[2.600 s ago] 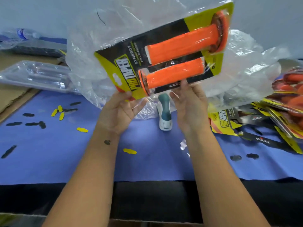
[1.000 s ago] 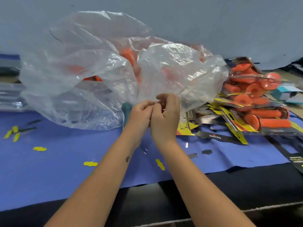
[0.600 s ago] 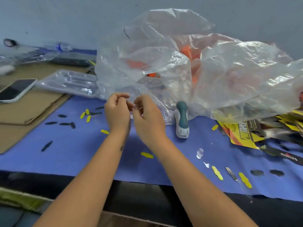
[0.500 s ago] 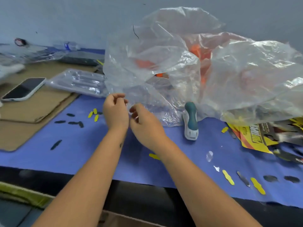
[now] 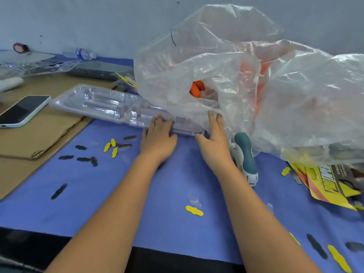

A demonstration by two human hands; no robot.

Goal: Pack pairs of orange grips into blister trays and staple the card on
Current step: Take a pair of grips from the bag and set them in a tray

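Head view, both hands (image 5: 157, 138) (image 5: 214, 138) touching blister tray (image 5: 102, 104) edge

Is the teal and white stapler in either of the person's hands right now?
No, the teal and white stapler lies on the blue cloth, beside the right hand.

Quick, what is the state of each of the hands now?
Left hand: open, fingers resting on the stack of clear plastic blister trays.
Right hand: open, fingers straight at the same stack's near end.
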